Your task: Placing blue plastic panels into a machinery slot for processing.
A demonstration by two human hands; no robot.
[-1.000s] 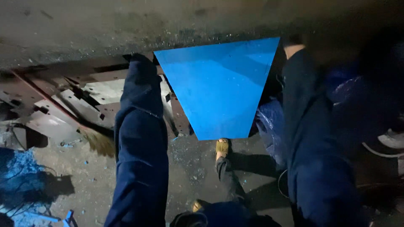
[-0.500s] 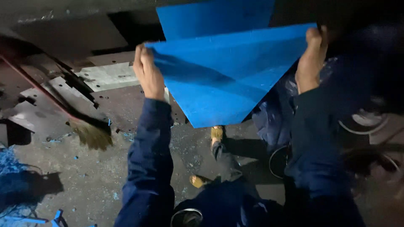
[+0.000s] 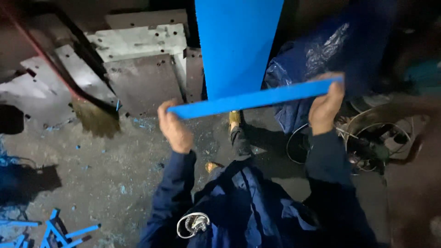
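I hold a flat blue panel (image 3: 257, 97) edge-on in front of me, so it shows as a thin blue strip running from lower left up to the right. My left hand (image 3: 173, 128) grips its left end. My right hand (image 3: 325, 104) grips its right end, a little higher. Behind it a second blue sheet (image 3: 239, 46) stands upright against the dark back. Both my arms are in dark blue sleeves, and my shoe (image 3: 235, 118) shows below the panel.
Grey metal plates (image 3: 138, 59) with holes lie at the back left. A broom (image 3: 94, 117) with a red handle rests on them. A blue plastic bag (image 3: 312, 69) and coiled wire (image 3: 367, 138) sit at the right. Blue offcuts (image 3: 59, 229) litter the floor at lower left.
The blue panel has tipped from facing me to edge-on and come lower. Both hands have come down with it, still gripping its ends. The view has tilted downward.
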